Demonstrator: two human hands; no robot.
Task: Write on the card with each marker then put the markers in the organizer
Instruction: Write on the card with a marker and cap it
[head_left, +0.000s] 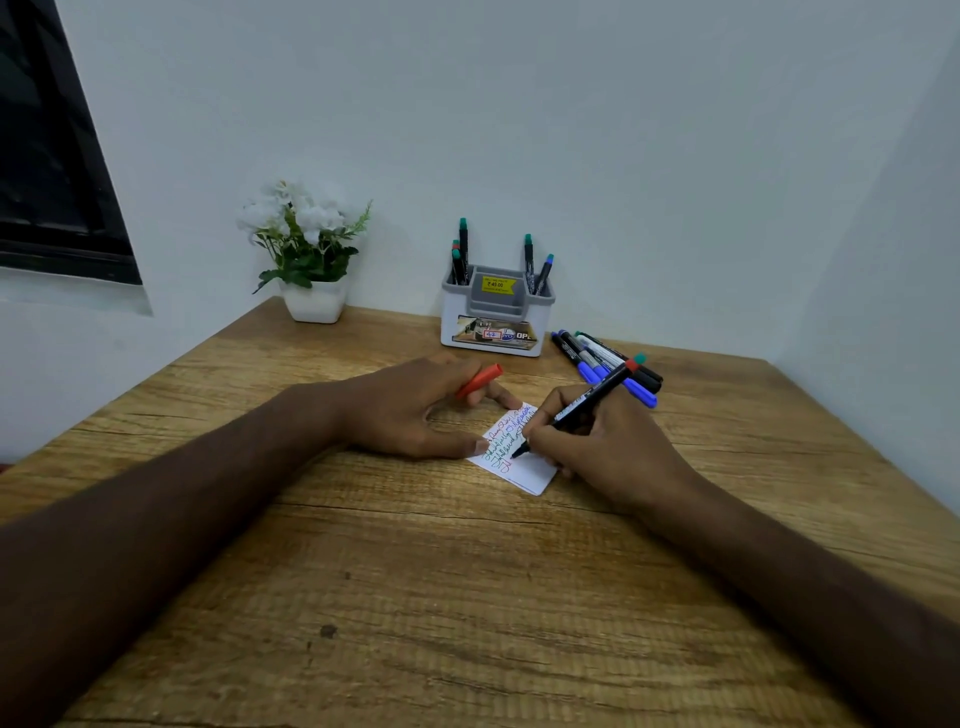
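- The card (519, 457) lies flat on the wooden desk (415, 597), in front of the organizer (496, 317) and nearer the person. It already bears several slanted lines of writing in blue, green and red.
- The right hand (602, 447) pinches a black-barrelled marker (582, 405) between thumb and curled fingers. The tip touches the card near its left part; the barrel slants up and back, and its end is red.
- The left hand (415, 410) rests on the desk just left of the card, thumb tip pressing the card's left edge.
- That hand's fingers are curled round a red cap (480, 380), which sticks out toward the organizer.
- The organizer stands at the back of the desk by the wall, behind the card. It is white with a grey insert and a yellow price sticker.
- Markers (530, 262) stand upright in its left and right compartments, green and red ends up.
- A heap of loose markers (597, 358), blue-capped and black-capped, lies on the desk just right of the organizer.
- A white pot of white flowers (306, 249) stands well left of the organizer, against the wall.
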